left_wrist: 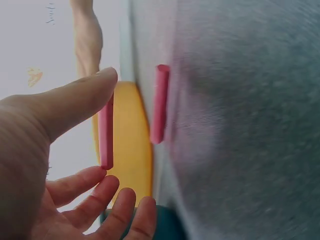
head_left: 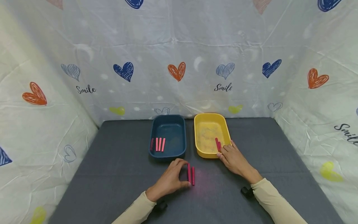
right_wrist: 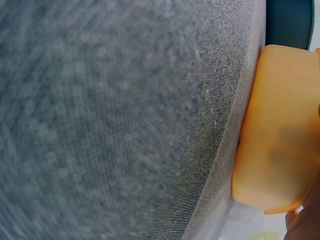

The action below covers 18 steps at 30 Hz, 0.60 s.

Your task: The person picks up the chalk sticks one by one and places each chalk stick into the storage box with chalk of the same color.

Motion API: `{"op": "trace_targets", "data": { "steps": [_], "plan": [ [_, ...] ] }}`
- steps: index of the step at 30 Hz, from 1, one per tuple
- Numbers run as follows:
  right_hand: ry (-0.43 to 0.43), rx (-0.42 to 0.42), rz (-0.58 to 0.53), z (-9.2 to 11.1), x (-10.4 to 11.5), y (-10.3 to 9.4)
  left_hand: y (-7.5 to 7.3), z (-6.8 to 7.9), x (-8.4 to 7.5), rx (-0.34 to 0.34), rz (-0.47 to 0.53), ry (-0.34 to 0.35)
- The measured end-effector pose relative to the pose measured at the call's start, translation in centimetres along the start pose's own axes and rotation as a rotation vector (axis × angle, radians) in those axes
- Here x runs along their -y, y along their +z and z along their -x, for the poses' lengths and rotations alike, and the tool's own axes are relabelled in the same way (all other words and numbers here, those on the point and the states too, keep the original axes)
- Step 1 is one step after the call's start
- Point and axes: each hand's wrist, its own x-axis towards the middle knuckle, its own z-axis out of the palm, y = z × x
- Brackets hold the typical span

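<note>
Over the table in front of the trays, my left hand [head_left: 170, 178] pinches a pink stick [left_wrist: 106, 135] by its two ends, thumb on one and fingertip on the other. A second pink stick [head_left: 193, 176] lies on the table just right of it. At the near right corner of the yellow tray [head_left: 199, 148], my right hand [head_left: 234, 159] bends over the rim, fingers inside. Two sticks [head_left: 217, 143] lie in that tray right by these fingers; I cannot tell whether they hold one. The right wrist view shows only part of this hand at its edge.
Left of the yellow tray stands a dark blue tray [head_left: 170, 155] with several pink sticks [head_left: 160, 144] lying side by side at its left. A grey cloth [head_left: 120, 174] covers the table. A white curtain [head_left: 151, 56] printed with hearts hangs behind and on both sides.
</note>
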Motion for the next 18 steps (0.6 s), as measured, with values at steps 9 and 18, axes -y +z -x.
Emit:
{"op": "trace_targets", "data": {
  "steps": [9,18],
  "plan": [
    [0.004,0.009,0.006,-0.1,0.0,-0.1,-1.5,0.3,-1.3,-0.051,-0.01,0.027],
    [-0.003,0.003,0.015,-0.1,0.0,0.0,-2.8,0.0,-2.1,-0.084,0.004,0.008]
  ]
}}
